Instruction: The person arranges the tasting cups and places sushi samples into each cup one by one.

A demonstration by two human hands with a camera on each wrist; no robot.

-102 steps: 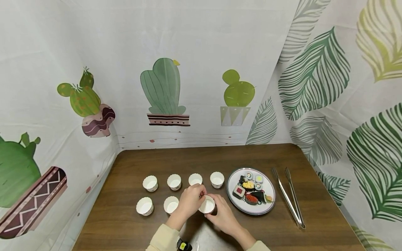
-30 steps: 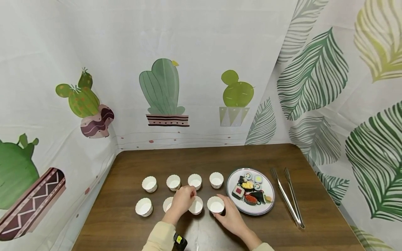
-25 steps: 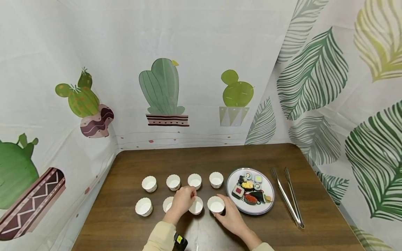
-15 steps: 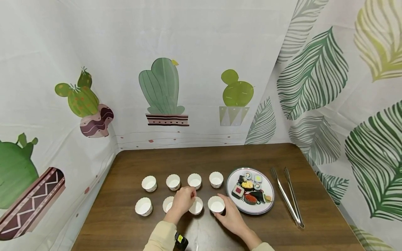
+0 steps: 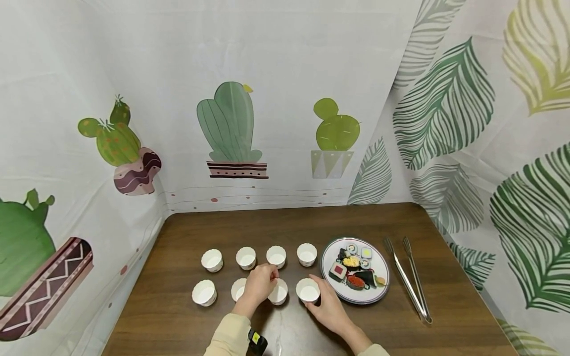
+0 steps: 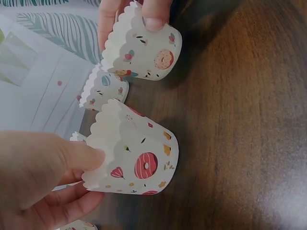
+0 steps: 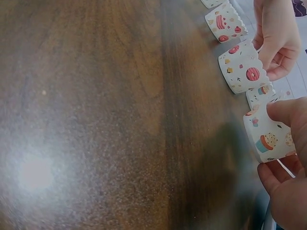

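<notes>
My left hand (image 5: 260, 283) pinches the scalloped rim of a white paper baking cup (image 6: 132, 158), printed with a pink doughnut. Just to its right, my right hand (image 5: 327, 307) grips a similar baking cup (image 7: 268, 134) with a cupcake print, thumb on the near side and fingers round the far side. Both cups stand upright on the brown table (image 5: 178, 326), a narrow gap between them. In the head view, another baking cup (image 5: 238, 289) is partly hidden behind the left hand.
A baking cup (image 5: 204, 293) stands at the near left, and several more, such as the cup (image 5: 307, 254), form a row behind. Right of my right hand lies a plate (image 5: 327, 269) of sushi pieces (image 5: 356, 282). Metal tongs (image 5: 411, 284) lie spread at the far right.
Earlier both hands were together at one cup; now two cups stand apart, one at each hand. Over the last second the right hand has eased its cup slightly rightward, while the left stayed put.
</notes>
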